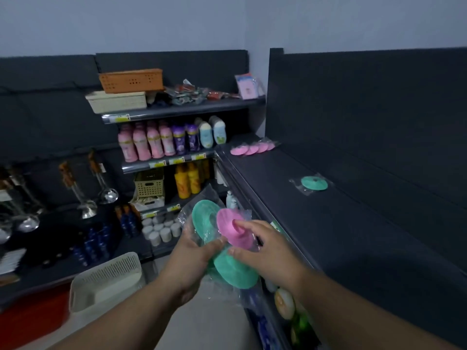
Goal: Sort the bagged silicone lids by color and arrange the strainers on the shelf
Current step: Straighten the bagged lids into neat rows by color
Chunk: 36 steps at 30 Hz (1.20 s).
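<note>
Bagged silicone lids (235,271) are held in both hands in front of the dark shelf (353,236). A pink lid (236,233) in clear wrap is pinched by the right hand (270,253), with the thumb laid on its upper face and a fingertip curled under its near rim. Two green lids (203,219) are gripped by the left hand (189,261), one rising above the thumb, the other lying below it and under the right fingers. Well beyond the fingertips, a row of pink lids (252,148) is laid at the shelf's far end, and a single green lid (314,183) lies to their right. A cream strainer (106,281) is seen left of the left hand. On the far rack (177,109), yellow price tags (158,163) are fixed; their writing cannot be read.
</note>
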Motion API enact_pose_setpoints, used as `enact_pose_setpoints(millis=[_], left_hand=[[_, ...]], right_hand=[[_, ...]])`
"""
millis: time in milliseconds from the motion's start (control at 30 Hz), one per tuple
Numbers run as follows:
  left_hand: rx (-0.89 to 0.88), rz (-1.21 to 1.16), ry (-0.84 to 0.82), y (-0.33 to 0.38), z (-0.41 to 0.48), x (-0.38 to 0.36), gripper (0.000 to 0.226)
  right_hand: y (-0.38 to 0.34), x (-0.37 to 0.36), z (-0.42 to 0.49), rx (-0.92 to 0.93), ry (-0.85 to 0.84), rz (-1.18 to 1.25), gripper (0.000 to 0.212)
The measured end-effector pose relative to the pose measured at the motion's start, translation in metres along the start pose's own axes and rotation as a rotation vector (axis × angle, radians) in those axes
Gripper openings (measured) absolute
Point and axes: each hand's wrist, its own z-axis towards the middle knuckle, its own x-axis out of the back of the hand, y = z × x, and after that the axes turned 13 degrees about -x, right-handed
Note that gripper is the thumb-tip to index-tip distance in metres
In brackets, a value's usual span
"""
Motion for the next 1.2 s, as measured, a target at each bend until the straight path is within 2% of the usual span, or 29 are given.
enact_pose_setpoints(millis=[167,333,600,733,800,900,967,1100,1200], left_hand=[[-0.019,0.008,0.039,-0.007,0.08,0.008,0.048],[0.026,0.002,-0.027,-0.013,0.147,0.034,0.036],[0.103,-0.05,-0.138,-0.018,0.278,0.108,0.031],[0.188,-0.075,-0.249,-0.011,0.339,0.134,0.031],[0.17,-0.068,-0.265,-0.011,0.363,0.138,0.037],[0.21,-0.102,-0.368,-0.016,0.392,0.137,0.058],[0.241,-0.085,-0.408,-0.026,0.412,0.133,0.053],[0.275,-0.077,-0.413,-0.047,0.455,0.115,0.047],[0.257,-0.082,-0.347,-0.056,0.489,0.104,0.039]], right_hand=[[-0.002,0.002,0.088,-0.066,-0.049,0.081,0.049],[-0.007,-0.014,0.156,-0.15,-0.042,0.141,0.042],[-0.045,-0.051,0.264,-0.199,-0.07,0.206,0.046],[-0.057,-0.074,0.314,-0.282,0.086,0.331,0.058],[-0.057,-0.077,0.335,-0.304,0.183,0.384,0.049],[-0.049,-0.072,0.358,-0.358,0.354,0.398,0.023],[-0.037,-0.065,0.371,-0.42,0.437,0.404,0.016],[-0.014,-0.038,0.401,-0.56,0.563,0.458,0.018],[0.001,-0.011,0.426,-0.62,0.602,0.432,0.025]])
